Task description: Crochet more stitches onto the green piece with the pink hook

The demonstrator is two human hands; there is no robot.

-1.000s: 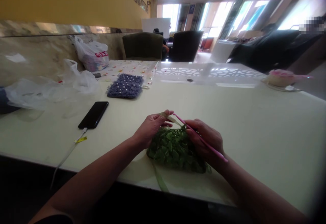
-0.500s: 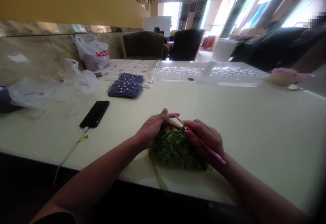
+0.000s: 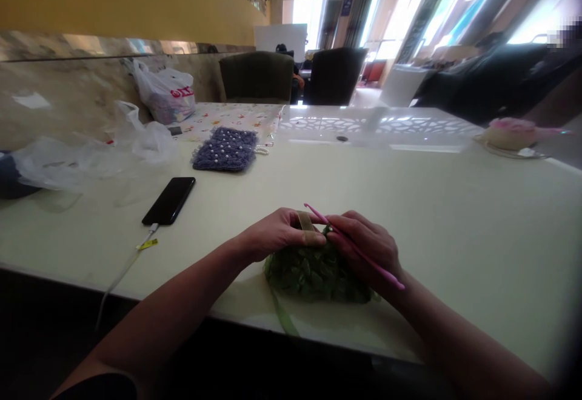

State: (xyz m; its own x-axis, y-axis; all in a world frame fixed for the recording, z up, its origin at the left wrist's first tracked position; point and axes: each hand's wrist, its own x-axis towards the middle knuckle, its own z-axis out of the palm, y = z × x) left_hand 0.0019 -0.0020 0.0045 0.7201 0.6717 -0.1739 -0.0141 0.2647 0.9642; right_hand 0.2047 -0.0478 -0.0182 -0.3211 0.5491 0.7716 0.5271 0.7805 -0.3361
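Note:
A green crocheted piece [image 3: 313, 277] lies on the cream table top [image 3: 454, 236], gathered under both hands. My left hand [image 3: 279, 233] presses on its upper edge, fingers closed over it. A pale strip [image 3: 307, 223] shows at those fingertips; ribbon or tape, I cannot tell. My right hand [image 3: 366, 248] sits just to the right, holding a pink crochet hook [image 3: 359, 250] that slants across the fingers, its tip above the work. A pale green ribbon [image 3: 282, 318] trails from the piece toward the table's near edge.
A black phone [image 3: 169, 200] with a white cable lies left of my hands. Farther back are a purple beaded crochet piece [image 3: 225, 150], a patterned cloth [image 3: 236, 118] and plastic bags [image 3: 166, 96]. A pink flower-like object [image 3: 507, 134] sits at the far right.
My left hand has lowered and closed over the top of the green piece, covering more of the pale strip. The hook tip has shifted slightly up and left. The view has tilted slightly upward.

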